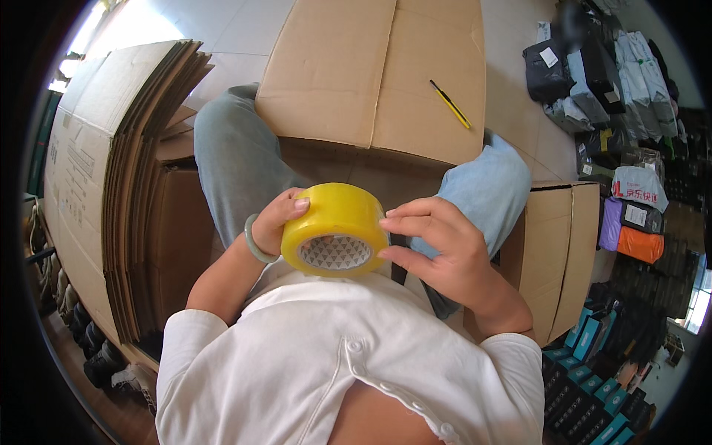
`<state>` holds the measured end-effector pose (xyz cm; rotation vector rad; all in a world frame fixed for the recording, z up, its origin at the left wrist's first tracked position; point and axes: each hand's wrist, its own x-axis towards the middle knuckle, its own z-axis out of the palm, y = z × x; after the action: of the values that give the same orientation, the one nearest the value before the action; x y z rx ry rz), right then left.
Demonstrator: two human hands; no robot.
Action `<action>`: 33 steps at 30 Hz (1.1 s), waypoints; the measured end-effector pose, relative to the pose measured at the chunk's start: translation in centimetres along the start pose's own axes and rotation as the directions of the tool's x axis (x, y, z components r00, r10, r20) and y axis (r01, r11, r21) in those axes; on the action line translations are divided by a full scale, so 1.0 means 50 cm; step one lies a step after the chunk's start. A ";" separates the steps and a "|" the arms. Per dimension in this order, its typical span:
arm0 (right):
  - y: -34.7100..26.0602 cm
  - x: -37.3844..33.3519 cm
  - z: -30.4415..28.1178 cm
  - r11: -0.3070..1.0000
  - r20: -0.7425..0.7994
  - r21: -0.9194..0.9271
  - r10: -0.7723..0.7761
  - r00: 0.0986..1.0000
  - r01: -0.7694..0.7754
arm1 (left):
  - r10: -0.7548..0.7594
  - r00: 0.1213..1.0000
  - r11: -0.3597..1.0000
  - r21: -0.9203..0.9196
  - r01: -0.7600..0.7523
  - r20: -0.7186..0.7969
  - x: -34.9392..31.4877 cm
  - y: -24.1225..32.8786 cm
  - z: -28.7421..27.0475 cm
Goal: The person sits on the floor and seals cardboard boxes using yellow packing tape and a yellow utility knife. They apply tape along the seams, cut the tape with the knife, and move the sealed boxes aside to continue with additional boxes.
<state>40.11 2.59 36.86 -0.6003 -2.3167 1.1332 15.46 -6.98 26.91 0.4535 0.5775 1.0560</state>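
- Looks like a packing or storage room with a pale tiled floor, cardboard everywhere and bright light coming in at the top left.
- Landmark for everything here: the roll of yellow tape, sitting dead centre in the view, held up over the person's lap with its open core facing the camera.
- Left hand is on the left side of the roll, fingers curled over its rim and thumb pressed on the top edge, so it's properly gripping it. There's a pale green bangle on that wrist.
- Right hand is on the right side of the roll, fingers mostly stretched out and close together, fingertips touching the roll's outer face. Can't really tell if it's picking at the tape end or just steadying it, the edge is too small to see.
- Just behind the roll, across the jeans-covered knees, lies a big flattened cardboard box.
- On that box, up and to the right of the roll, a thin yellow and black utility knife lies on its own.
- Well to the left of the roll, a thick stack of flat cardboard sheets stands on edge.
- Right of the roll, an upright open carton.
- Far right and above, a pile of grey, black, purple and orange parcel bags; lower right, stacked teal boxes.
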 end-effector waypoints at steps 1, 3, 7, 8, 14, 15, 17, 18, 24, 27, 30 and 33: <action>-0.001 -0.001 0.001 0.999 -0.007 -0.043 -0.010 1.000 0.010 | -0.003 1.000 1.000 -0.006 0.003 0.000 -0.002 0.000 -0.001; -0.004 -0.001 0.002 0.991 -0.021 -0.129 -0.032 0.999 0.029 | -0.007 1.000 1.000 -0.018 0.007 0.001 -0.004 0.001 0.000; -0.007 -0.006 0.014 0.977 -0.061 -0.208 -0.061 0.996 0.047 | 0.015 1.000 0.999 -0.040 -0.016 -0.013 -0.002 0.003 0.013; -0.008 -0.007 0.018 0.976 -0.070 -0.212 -0.065 0.995 0.049 | 0.020 1.000 0.999 -0.042 -0.020 -0.011 -0.003 0.003 0.014; -0.001 -0.007 0.026 0.963 -0.085 -0.252 -0.125 0.988 0.100 | 0.028 0.999 0.996 -0.087 -0.027 0.017 -0.009 0.000 0.007; -0.001 -0.007 0.026 0.960 -0.078 -0.258 -0.133 0.988 0.109 | 0.021 1.000 0.997 -0.077 -0.021 0.007 -0.010 0.002 0.011; 0.000 -0.005 0.024 0.949 -0.051 -0.287 -0.155 0.987 0.135 | 0.014 1.000 0.997 -0.077 -0.014 -0.008 -0.013 0.004 0.015; 0.000 -0.005 0.023 0.942 -0.039 -0.301 -0.166 0.985 0.147 | 0.009 1.000 0.997 -0.076 -0.010 -0.015 -0.013 0.005 0.016; -0.004 -0.005 0.028 0.923 -0.011 -0.359 -0.153 0.988 0.139 | 0.008 1.000 0.998 -0.057 -0.009 -0.020 -0.017 -0.001 0.012; -0.004 -0.007 0.029 0.927 -0.001 -0.352 -0.140 0.990 0.131 | 0.001 0.999 0.998 -0.060 -0.003 -0.035 -0.019 -0.002 0.016; -0.001 -0.010 0.031 0.921 -0.006 -0.365 -0.148 0.989 0.135 | -0.002 0.999 0.997 -0.075 -0.001 -0.039 -0.019 -0.003 0.018; -0.004 -0.007 0.028 0.950 -0.029 -0.301 -0.095 0.995 0.082 | 0.002 0.998 0.996 -0.088 -0.007 -0.057 -0.022 -0.004 0.019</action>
<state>39.53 1.41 36.20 -0.6138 -2.4709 0.7252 15.79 -8.11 27.77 0.3488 0.5780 1.0967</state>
